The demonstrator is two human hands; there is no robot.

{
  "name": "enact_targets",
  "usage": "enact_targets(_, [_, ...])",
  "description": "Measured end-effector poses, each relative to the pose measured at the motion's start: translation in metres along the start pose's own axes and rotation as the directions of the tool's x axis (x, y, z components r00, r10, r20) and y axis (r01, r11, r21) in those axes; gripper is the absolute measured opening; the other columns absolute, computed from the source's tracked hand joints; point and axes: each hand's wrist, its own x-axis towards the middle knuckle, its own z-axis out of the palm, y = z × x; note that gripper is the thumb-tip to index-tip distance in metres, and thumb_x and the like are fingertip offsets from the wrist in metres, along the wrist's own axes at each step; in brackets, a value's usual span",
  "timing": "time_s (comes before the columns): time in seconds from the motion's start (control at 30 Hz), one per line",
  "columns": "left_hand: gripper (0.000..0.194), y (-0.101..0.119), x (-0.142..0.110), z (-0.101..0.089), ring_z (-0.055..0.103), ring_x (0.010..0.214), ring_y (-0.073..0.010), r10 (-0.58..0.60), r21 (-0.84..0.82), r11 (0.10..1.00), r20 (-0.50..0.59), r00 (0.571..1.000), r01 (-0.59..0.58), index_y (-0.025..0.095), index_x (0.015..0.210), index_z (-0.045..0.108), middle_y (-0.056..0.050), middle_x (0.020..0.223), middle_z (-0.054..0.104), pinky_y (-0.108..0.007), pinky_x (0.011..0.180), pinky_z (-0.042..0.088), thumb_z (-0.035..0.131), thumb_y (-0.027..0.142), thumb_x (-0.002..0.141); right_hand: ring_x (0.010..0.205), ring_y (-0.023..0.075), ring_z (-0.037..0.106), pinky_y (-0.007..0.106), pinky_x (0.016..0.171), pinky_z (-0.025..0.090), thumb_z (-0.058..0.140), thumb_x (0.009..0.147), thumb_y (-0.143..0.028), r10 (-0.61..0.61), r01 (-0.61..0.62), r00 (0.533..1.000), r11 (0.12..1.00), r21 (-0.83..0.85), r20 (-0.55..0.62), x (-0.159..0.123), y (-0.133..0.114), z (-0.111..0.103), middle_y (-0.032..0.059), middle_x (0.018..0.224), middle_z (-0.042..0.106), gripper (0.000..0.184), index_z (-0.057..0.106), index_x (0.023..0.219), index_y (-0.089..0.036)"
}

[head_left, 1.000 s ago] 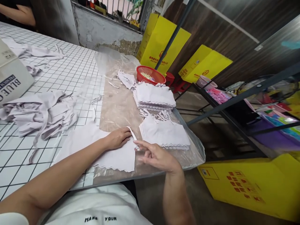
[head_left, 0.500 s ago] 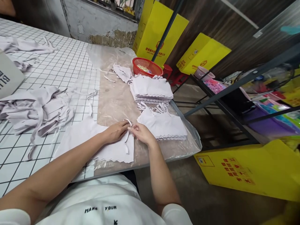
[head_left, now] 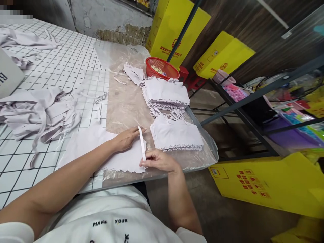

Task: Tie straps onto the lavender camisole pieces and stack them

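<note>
A pale lilac garment (head_left: 88, 141) with a scalloped hem lies flat on the table in front of me. My left hand (head_left: 126, 138) rests on its upper edge, fingers stretched out and pressing the fabric. From beside those fingertips a narrow white shoulder strap (head_left: 141, 140) runs toward me, pulled straight. My right hand (head_left: 160, 160) pinches the strap's lower end between thumb and fingers, over the garment's right edge. To the right sits a neat pile of folded matching garments (head_left: 176, 131), straps bundled on top. Behind it stands a second, taller pile (head_left: 165, 92).
Loose garments (head_left: 37, 111) lie heaped at left beside a white box (head_left: 8, 74). Clear plastic sheeting (head_left: 121, 111) covers the table's right end. A red basket (head_left: 162, 69) sits at the back. A metal rack (head_left: 243, 118) and yellow boxes (head_left: 263, 185) stand to the right.
My right hand reached up to the strap beside my left hand, then drew its end down toward me, straightening it. The left hand stays on the garment, its fingers now flatter.
</note>
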Motion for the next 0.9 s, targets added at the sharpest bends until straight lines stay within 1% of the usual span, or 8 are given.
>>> enact_targets(0.13, [0.064, 0.001, 0.001, 0.000, 0.048, 0.136, -0.0275, 0.021, -0.004, 1.000, -0.018, 1.000, -0.021, 0.018, 0.153, 0.032, -0.019, 0.145, 0.048, -0.046, 0.108, 0.046, 0.033, 0.001, 0.091, 0.085, 0.0162, 0.060, 0.029, 0.082, 0.045, 0.068, 0.085, -0.051, -0.084, 0.084, 0.996, 0.996, -0.038, 0.001, -0.013, -0.001, -0.003, 0.0048, 0.089, 0.065, 0.037, 0.077, 0.088, -0.016])
enact_targets(0.23, [0.067, 0.003, 0.002, -0.001, 0.050, 0.133, -0.0272, 0.028, -0.017, 0.999, -0.038, 0.999, -0.029, 0.020, 0.152, 0.033, -0.018, 0.143, 0.050, -0.045, 0.106, 0.047, 0.034, -0.001, 0.089, 0.088, 0.0158, 0.058, 0.030, 0.086, 0.044, 0.069, 0.083, -0.052, -0.153, 0.157, 0.980, 0.987, 0.023, -0.130, -0.009, 0.002, -0.004, 0.0045, 0.092, 0.064, 0.036, 0.078, 0.086, -0.018])
enact_targets(0.33, [0.064, 0.007, 0.005, -0.004, 0.055, 0.126, -0.0267, 0.033, -0.048, 0.998, -0.039, 0.999, -0.035, 0.021, 0.151, 0.035, -0.016, 0.137, 0.053, -0.044, 0.102, 0.049, 0.035, 0.000, 0.090, 0.081, 0.0146, 0.055, 0.029, 0.080, 0.044, 0.072, 0.080, -0.053, -0.120, 0.166, 0.944, 0.978, 0.128, -0.307, 0.002, 0.008, -0.003, 0.0028, 0.084, 0.063, 0.037, 0.077, 0.086, -0.017])
enact_targets(0.4, [0.062, 0.010, 0.006, -0.005, 0.057, 0.121, -0.0264, 0.027, -0.071, 0.997, -0.033, 0.999, -0.030, 0.022, 0.149, 0.038, -0.015, 0.133, 0.054, -0.042, 0.099, 0.051, 0.036, 0.002, 0.090, 0.074, 0.0132, 0.052, 0.027, 0.072, 0.042, 0.073, 0.077, -0.053, -0.070, 0.146, 0.923, 0.973, 0.176, -0.379, 0.010, 0.011, -0.003, 0.0012, 0.076, 0.061, 0.039, 0.077, 0.088, -0.016])
enact_targets(0.63, [0.064, 0.009, 0.007, -0.002, 0.054, 0.124, -0.0225, -0.073, -0.177, 0.983, -0.117, 0.990, 0.052, 0.021, 0.147, 0.037, -0.014, 0.137, 0.051, -0.037, 0.099, 0.050, 0.037, 0.001, 0.087, 0.060, 0.0090, 0.042, 0.023, 0.055, 0.033, 0.076, 0.071, -0.049, -0.040, 0.160, 0.893, 0.959, 0.234, -0.447, 0.029, 0.013, -0.003, -0.0025, 0.065, 0.054, 0.036, 0.075, 0.084, -0.015])
enact_targets(0.7, [0.052, 0.009, 0.008, -0.008, 0.056, 0.120, -0.0227, -0.104, -0.181, 0.980, -0.113, 0.988, 0.083, 0.020, 0.138, 0.048, -0.013, 0.131, 0.056, -0.037, 0.099, 0.049, 0.039, 0.007, 0.089, 0.059, 0.0089, 0.042, 0.022, 0.053, 0.032, 0.075, 0.072, -0.046, -0.052, 0.175, 0.874, 0.961, 0.214, -0.484, 0.036, 0.013, -0.003, -0.0021, 0.066, 0.055, 0.033, 0.074, 0.085, -0.016])
enact_targets(0.8, [0.032, 0.013, 0.009, -0.027, 0.061, 0.104, -0.0235, -0.195, -0.127, 0.974, -0.064, 0.979, 0.186, 0.017, 0.113, 0.065, -0.011, 0.109, 0.067, -0.037, 0.093, 0.049, 0.041, 0.016, 0.092, 0.060, 0.0097, 0.045, 0.021, 0.050, 0.032, 0.074, 0.071, -0.044, -0.050, 0.170, 0.837, 0.970, 0.174, -0.545, 0.051, 0.016, -0.004, -0.0014, 0.069, 0.058, 0.032, 0.072, 0.087, -0.016])
enact_targets(0.9, [0.023, 0.019, 0.003, -0.046, 0.062, 0.084, -0.0221, -0.333, -0.050, 0.941, 0.024, 0.943, 0.334, 0.015, 0.093, 0.069, -0.009, 0.088, 0.069, -0.034, 0.079, 0.049, 0.048, 0.024, 0.090, 0.059, 0.0103, 0.046, 0.021, 0.048, 0.034, 0.072, 0.070, -0.045, -0.006, 0.115, 0.811, 0.982, 0.150, -0.585, 0.064, 0.022, -0.004, -0.0014, 0.069, 0.058, 0.034, 0.070, 0.088, -0.016])
